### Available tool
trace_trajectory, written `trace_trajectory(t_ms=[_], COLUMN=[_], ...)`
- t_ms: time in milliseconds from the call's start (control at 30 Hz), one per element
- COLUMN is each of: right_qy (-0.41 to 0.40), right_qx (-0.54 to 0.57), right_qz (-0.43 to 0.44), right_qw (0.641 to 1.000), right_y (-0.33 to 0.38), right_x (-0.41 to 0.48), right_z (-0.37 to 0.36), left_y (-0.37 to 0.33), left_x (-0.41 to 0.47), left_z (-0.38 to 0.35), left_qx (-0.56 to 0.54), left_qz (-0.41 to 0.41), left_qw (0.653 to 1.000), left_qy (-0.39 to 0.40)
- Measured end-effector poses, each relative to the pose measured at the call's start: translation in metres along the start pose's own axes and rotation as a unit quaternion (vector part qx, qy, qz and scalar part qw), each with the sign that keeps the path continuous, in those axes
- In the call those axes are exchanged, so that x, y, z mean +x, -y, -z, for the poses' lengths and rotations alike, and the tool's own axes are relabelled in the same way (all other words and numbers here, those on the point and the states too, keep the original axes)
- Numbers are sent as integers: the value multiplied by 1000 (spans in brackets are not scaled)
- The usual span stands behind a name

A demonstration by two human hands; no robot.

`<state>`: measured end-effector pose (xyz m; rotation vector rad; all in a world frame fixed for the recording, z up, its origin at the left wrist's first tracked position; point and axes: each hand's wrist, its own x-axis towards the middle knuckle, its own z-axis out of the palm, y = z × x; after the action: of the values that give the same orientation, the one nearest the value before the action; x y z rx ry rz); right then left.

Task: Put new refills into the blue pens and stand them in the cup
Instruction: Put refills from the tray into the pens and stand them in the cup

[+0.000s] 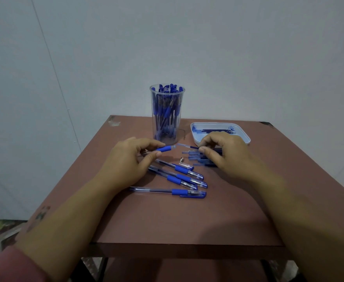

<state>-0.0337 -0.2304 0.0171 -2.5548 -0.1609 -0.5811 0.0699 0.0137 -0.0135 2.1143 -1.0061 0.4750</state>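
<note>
Pen (pixel 165 148) in L hand (pixel 126 161), refill (pixel 187 146) in R hand (pixel 226 153), tray (pixel 246 137) nr edge

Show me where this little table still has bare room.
The widest bare patch is the near strip of table between the capped pens and the front edge. A smaller one lies at the far left corner, left of the cup. The middle is crowded: left hand holding a pen, right hand holding a refill, loose refills, tray.

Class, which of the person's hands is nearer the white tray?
Right. The right hand sits at the near edge of the tray; the left hand is farther left, in front of the cup.
</note>
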Motion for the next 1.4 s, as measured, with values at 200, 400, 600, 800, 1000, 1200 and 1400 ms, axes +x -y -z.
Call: trace_trajectory(t_ms=[200,400,600,800,1000,1200,1400], right_qy=[18,28,26,12,6,8,21], right_qx=[-3,10,-24,-61,-59,-67,-56], right_qz=[5,-2,18,61,66,63,50], right_qw=[1000,1000,999,996,996,996,997], right_y=[2,4,-6,-7,-7,-4,-3], right_x=[0,-1,1,4,3,2,0], right_z=[-2,-2,-3,-7,-8,-9,-9], left_y=[0,0,1,3,2,3,4], left_x=[0,0,-1,-1,-2,-2,-2], left_z=[0,0,2,4,1,1,1], left_qx=[7,-4,23,30,14,37,49], left_qz=[-4,0,-26,-42,-22,-17,-16], left_qw=[1000,1000,999,999,1000,999,999], left_qy=[-3,-1,20,15,5,5,4])
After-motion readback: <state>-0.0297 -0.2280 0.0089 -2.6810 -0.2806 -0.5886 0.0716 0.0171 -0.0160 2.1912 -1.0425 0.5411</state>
